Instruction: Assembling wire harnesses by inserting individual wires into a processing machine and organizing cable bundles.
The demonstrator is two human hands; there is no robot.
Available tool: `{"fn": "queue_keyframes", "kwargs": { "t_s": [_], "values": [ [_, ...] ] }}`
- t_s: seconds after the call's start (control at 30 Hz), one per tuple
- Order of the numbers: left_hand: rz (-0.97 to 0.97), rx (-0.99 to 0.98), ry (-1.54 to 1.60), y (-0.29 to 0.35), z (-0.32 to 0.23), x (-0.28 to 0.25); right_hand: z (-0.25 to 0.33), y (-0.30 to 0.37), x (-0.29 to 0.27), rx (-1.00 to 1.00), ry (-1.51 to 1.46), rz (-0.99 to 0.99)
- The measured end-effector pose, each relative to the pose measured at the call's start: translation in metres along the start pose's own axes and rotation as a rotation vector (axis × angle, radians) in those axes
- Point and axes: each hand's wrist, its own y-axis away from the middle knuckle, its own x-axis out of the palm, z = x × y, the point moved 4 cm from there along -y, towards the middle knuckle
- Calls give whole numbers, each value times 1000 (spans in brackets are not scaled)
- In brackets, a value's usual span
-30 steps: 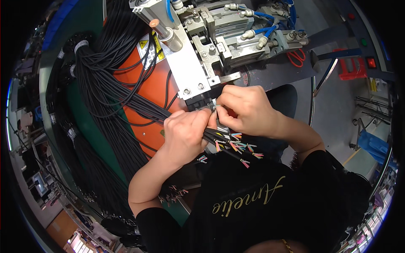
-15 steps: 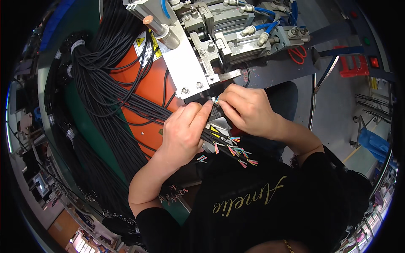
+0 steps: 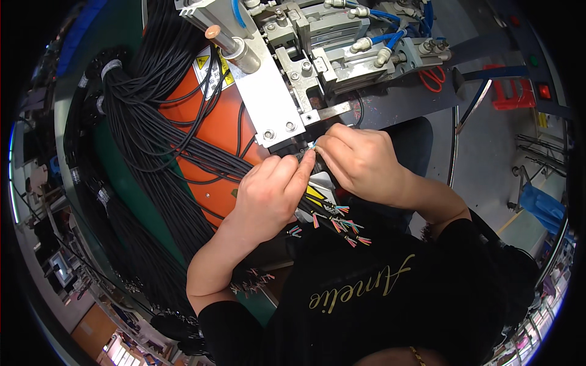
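In the middle, just in front of the machine's white metal plate (image 3: 268, 100), my two hands meet. My right hand (image 3: 361, 157) pinches thin coloured wires (image 3: 312, 146) between thumb and index finger. My left hand (image 3: 271, 188) is closed, its index finger reaching to the base of those wires; what its other fingers hold is hidden. A bundle of black cables (image 3: 210, 151) runs in from the left and passes beneath my left hand. Its fanned-out ends, with pink, blue and orange wires (image 3: 347, 224), come out below my hands, over a silver piece with a yellow label (image 3: 316, 194).
Metal cylinders with blue air hoses (image 3: 384, 46) stand behind my hands. An upright post with a copper-coloured top (image 3: 213, 32) rises from the plate. More black cables lie across the orange panel (image 3: 183, 116). A lit red button (image 3: 544, 91) is at far right.
My left index finger has shifted slightly right and lies straighter against the wires. My right hand keeps its pinch, almost in the same place.
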Motion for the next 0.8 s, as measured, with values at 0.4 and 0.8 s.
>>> {"fn": "queue_keyframes", "kwargs": {
  "t_s": [0.4, 0.8],
  "values": [
    [103, 23, -169, -8, -7, 0, -1, -9, -5, 6, 73, 185],
    [71, 48, -73, -8, -1, -4, -11, -1, 1, 86, -254, 24]
  ]
}}
